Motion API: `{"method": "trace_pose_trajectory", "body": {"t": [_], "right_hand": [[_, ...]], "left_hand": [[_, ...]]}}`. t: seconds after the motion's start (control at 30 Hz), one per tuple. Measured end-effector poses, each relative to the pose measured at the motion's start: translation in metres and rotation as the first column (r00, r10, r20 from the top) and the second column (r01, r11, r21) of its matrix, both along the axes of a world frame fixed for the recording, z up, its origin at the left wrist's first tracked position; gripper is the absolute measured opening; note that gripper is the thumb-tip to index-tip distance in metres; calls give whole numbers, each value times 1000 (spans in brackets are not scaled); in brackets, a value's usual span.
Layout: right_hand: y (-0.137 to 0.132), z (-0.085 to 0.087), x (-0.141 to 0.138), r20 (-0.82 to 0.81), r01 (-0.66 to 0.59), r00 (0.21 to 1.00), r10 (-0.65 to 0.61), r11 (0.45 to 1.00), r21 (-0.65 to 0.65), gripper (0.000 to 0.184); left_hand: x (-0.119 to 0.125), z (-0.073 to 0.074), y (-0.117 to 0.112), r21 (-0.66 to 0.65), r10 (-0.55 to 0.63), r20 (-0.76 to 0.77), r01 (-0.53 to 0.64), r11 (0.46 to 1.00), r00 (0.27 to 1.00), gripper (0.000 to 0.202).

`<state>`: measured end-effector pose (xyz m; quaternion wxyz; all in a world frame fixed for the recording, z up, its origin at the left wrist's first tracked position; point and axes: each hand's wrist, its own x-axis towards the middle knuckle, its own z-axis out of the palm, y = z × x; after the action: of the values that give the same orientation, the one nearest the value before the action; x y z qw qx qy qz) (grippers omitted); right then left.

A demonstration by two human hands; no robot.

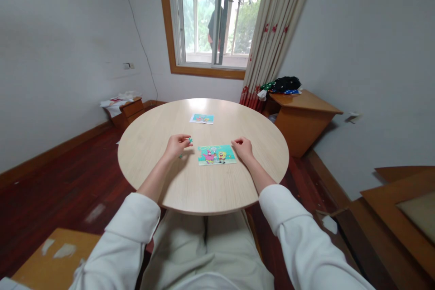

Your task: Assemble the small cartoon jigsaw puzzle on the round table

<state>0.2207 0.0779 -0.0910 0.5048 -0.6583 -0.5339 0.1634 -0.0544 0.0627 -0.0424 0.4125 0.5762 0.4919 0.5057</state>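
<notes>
A small cartoon jigsaw puzzle (216,154) lies flat on the round pale wooden table (204,190) in front of me. My left hand (176,145) rests just left of it, fingers pinched on a small teal puzzle piece (190,140). My right hand (242,147) sits at the puzzle's upper right corner with the fingers curled; whether it holds anything is hidden. A printed picture card (202,118) with the same cartoon lies farther back on the table.
A wooden cabinet (302,120) with dark clothes on top stands at the right by the curtain (275,31). A low drawer unit (127,109) with papers stands at the left wall. A person stands outside the window (214,22).
</notes>
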Motion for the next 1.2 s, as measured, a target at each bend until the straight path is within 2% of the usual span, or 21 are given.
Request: {"method": "trace_pose_trajectory", "body": {"t": [0.07,0.17,0.5,0.7,0.87,1.03,1.2], "right_hand": [[-1,0,0,-3,-2,1000,2,1000,-5,13],[-1,1,0,-6,-6,1000,6,1000,-7,13],[0,-2,-1,2,-1,1000,1,1000,10,14],[2,-4,0,0,5,1000,-5,1000,17,15],[3,-3,1,0,-2,1000,2,1000,18,14],[5,-3,0,-7,-4,1000,5,1000,25,14],[6,-6,0,4,-7,1000,7,1000,29,15]], "left_hand": [[1,2,1,-22,12,147,-9,1000,989,29],[3,4,1,-40,28,257,-18,999,966,32],[8,16,-2,-48,26,364,-9,999,931,19],[10,17,-3,-79,34,296,-11,997,954,20],[12,4,-7,-147,23,178,3,989,984,18],[15,-10,-9,-193,-53,18,55,980,998,15],[21,-14,-10,-278,-128,-12,120,953,992,8]]}}
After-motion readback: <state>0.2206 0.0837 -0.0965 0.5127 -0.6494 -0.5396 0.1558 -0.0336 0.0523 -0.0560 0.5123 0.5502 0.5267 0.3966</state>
